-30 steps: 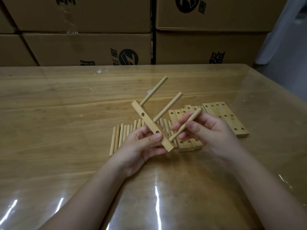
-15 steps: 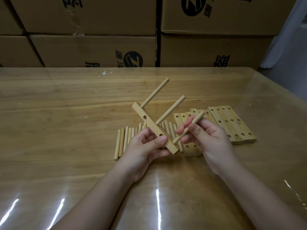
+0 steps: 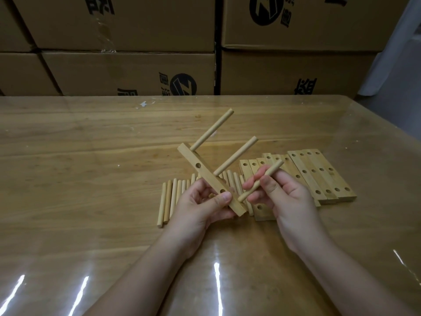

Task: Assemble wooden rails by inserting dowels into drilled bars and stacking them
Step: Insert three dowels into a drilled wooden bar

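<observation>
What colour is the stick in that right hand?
The stick is light tan bare wood; the head view shows it best.

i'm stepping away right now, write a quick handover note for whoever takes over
Left hand: grip on the lower end of a bar, held tilted above the table.
Right hand: pinches a dowel, its lower tip near the bar's lower end, not yet in a hole.
Done: two seated dowels stand in the bar.
Left: two open holes show in it; fill them, then stack.
Loose dowels lie in a row behind the hands; spare bars lie to the right.
</observation>
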Demonstrator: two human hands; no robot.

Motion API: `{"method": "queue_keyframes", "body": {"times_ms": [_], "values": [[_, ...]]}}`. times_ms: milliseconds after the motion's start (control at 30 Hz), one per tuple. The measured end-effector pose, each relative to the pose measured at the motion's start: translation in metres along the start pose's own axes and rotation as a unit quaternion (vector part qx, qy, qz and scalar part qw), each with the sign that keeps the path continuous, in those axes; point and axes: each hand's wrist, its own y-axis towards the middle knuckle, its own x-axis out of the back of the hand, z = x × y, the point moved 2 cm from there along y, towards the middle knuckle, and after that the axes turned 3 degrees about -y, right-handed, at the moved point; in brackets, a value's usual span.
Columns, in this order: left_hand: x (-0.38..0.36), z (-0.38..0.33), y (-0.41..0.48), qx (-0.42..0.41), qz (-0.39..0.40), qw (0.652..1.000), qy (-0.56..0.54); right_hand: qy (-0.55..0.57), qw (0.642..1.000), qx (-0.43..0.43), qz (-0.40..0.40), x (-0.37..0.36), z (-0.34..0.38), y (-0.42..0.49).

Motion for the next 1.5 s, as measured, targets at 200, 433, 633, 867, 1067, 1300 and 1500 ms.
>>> {"method": "queue_keyframes", "body": {"times_ms": [200,433,633,867,1067,1300,1500], "values": [[-0.005,-0.001,0.001,-0.002,0.021,1.0,-0.008,-0.037,0.999,0.007,0.006,0.008,0.004,0.001],[-0.001,0.0,0.002,-0.026,-0.001,1.0,-0.006,-0.201,0.975,-0.035,0.088,0.004,-0.001,-0.003],[-0.003,-0.002,0.001,-0.042,0.006,0.999,0.004,-0.223,0.971,-0.016,0.082,0.006,0.0,-0.001],[0.004,-0.023,0.005,-0.099,-0.066,0.991,-0.061,-0.203,0.976,-0.053,0.059,0.031,0.009,0.007],[0.009,-0.018,0.008,-0.069,-0.081,0.992,-0.069,-0.215,0.973,-0.061,0.062,0.039,0.011,0.011],[0.011,-0.018,0.009,-0.072,-0.089,0.993,-0.031,-0.199,0.976,-0.064,0.061,0.037,0.009,0.011],[0.011,-0.016,0.01,-0.085,-0.094,0.992,-0.021,-0.121,0.988,-0.088,0.048,0.033,0.003,0.011]]}}
